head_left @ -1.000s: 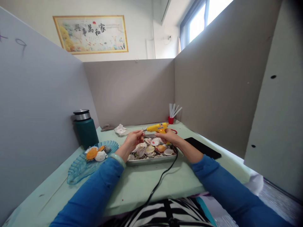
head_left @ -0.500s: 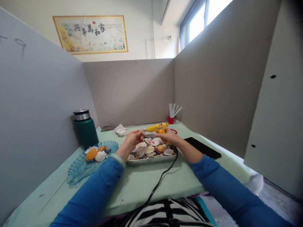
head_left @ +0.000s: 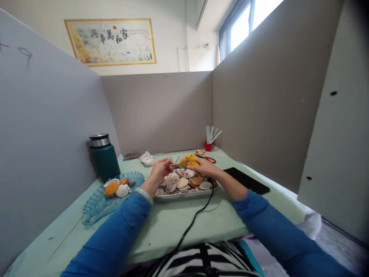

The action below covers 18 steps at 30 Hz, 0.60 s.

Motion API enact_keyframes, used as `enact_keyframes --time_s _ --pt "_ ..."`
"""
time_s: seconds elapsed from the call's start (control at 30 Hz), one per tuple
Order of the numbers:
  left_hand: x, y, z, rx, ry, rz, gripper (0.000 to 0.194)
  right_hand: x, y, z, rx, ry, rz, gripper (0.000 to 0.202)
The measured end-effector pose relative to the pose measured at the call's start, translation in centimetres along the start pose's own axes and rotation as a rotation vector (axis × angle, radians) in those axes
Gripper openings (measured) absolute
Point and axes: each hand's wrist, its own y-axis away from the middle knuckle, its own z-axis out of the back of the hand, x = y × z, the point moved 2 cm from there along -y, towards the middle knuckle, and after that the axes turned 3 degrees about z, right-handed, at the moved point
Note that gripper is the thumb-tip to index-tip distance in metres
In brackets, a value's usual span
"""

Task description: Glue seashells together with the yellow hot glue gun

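Note:
My right hand is closed around a yellow glue gun, which points left with its nozzle near my other hand's fingers. Above the tray's left part, my left hand pinches a small pale stick-like piece; its exact kind is too small to tell. Below both hands sits a shallow metal tray heaped with seashells, mostly white, cream and orange. From the gun a black cord runs over the tray's right edge and down to the table's front.
At left, a blue scalloped plate holds orange and white shells, with a green bottle behind it. Crumpled tissue lies at the back. Red-handled scissors, a red cup of white sticks and a black tablet-like slab are at right.
The glue gun has tilted and dropped slightly, its nozzle now lower. The pale piece at my left fingers shows more clearly, angled up. Scissors and orange pieces behind the gun are more visible.

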Motion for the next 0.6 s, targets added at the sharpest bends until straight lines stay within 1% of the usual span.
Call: enact_keyframes --time_s 0.03,0.17,0.23,0.33,0.4,0.47,0.53,0.6 --pt "-0.04 0.05 -0.06 0.002 0.001 -0.002 0.004 0.09 -0.06 0.05 -0.001 0.058 0.017 0.039" --pt "-0.15 0.15 -0.25 0.013 0.004 -0.014 0.004 0.29 -0.37 0.34 -0.097 0.307 0.121 0.036" --pt "-0.16 0.20 -0.33 0.030 0.008 -0.019 0.007 0.12 -0.44 0.29 -0.070 0.350 0.109 0.038" --pt "-0.16 0.31 -0.44 0.074 0.019 -0.033 0.012 -0.19 -0.30 0.01 0.039 0.312 0.072 0.040" --pt "-0.11 0.35 -0.53 0.126 0.016 -0.036 0.014 -0.25 -0.19 -0.14 0.087 0.260 0.096 0.041" --pt "-0.02 0.37 -0.65 0.195 0.005 -0.028 0.017 -0.21 -0.19 -0.18 0.101 0.215 0.149 0.041" --pt "0.09 0.40 -0.76 0.264 -0.012 -0.026 0.021 -0.11 -0.31 -0.04 0.051 0.175 0.198 0.041" --pt "0.17 0.51 -0.92 0.327 -0.043 -0.033 0.025 0.04 -0.44 0.25 -0.068 0.122 0.232 0.041"
